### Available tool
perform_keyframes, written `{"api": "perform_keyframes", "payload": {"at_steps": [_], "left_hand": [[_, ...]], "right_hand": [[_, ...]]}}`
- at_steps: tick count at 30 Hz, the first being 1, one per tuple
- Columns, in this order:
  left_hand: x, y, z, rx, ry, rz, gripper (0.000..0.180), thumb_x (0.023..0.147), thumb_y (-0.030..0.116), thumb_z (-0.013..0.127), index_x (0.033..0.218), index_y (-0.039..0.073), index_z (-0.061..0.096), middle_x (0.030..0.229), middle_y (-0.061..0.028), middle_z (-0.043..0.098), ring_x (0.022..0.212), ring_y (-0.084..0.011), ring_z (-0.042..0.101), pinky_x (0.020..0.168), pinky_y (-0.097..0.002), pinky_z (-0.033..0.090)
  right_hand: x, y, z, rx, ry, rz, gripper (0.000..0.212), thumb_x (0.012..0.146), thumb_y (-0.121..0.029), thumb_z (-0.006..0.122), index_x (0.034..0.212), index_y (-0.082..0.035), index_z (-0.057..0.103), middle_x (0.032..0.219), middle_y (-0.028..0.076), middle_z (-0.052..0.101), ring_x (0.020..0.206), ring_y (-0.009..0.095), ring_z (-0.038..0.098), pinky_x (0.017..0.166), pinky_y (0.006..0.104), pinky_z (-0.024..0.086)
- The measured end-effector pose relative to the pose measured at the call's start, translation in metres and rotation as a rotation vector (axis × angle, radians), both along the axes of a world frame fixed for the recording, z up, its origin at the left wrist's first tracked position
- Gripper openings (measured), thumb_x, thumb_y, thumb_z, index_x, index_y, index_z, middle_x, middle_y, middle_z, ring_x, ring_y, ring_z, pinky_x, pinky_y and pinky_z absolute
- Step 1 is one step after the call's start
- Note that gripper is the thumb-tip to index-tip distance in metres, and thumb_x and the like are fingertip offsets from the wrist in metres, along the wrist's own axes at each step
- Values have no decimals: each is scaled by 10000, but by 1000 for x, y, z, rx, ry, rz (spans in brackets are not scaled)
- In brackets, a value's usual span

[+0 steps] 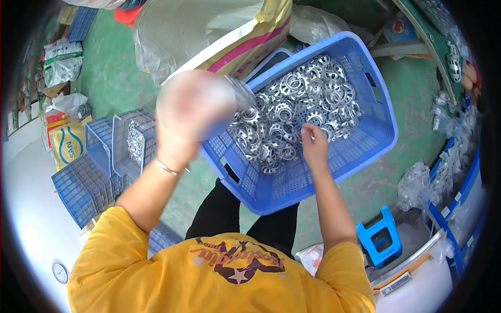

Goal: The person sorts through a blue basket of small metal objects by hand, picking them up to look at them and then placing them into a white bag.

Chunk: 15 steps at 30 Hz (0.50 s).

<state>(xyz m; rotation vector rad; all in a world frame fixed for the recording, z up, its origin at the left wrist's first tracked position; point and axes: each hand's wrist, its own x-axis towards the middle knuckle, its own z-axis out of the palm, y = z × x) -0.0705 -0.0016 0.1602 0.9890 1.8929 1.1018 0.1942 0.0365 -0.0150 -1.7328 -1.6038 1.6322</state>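
A big blue plastic crate [360,151] rests tilted on the person's lap, above the black trousers and the green floor [112,78]. Inside it lies a heap of shiny toothed metal rings [308,99], piled toward the upper half. Behind the crate stands a large sack [209,31] with a clear liner. To the left sit smaller blue baskets [104,151], one holding more metal parts. A small blue stool [380,237] stands at the lower right. The left hand [190,107] is raised and blurred, gripping a stack of rings at the crate's left edge. The right hand [313,143] reaches into the heap, fingers curled and pinching at single rings.
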Motion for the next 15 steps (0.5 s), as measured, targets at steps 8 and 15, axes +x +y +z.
{"api": "perform_keyframes", "payload": {"at_steps": [8,15], "left_hand": [[-128,73,-38,-4,322,-37,327,765,22,593,1076,-18,502,877,-64,579,777,-109,551,695,-217,447],[-122,73,-74,-311,1,-84,294,788,102,574,1052,-21,537,895,-71,602,784,-126,559,722,-251,453]], "right_hand": [[-50,13,-139,235,-406,277,397,710,-67,586,1083,29,487,1074,219,510,1010,357,482,888,386,381],[-52,9,-132,163,-378,344,311,652,-126,689,901,24,579,1008,193,505,879,334,537,750,383,449]]}}
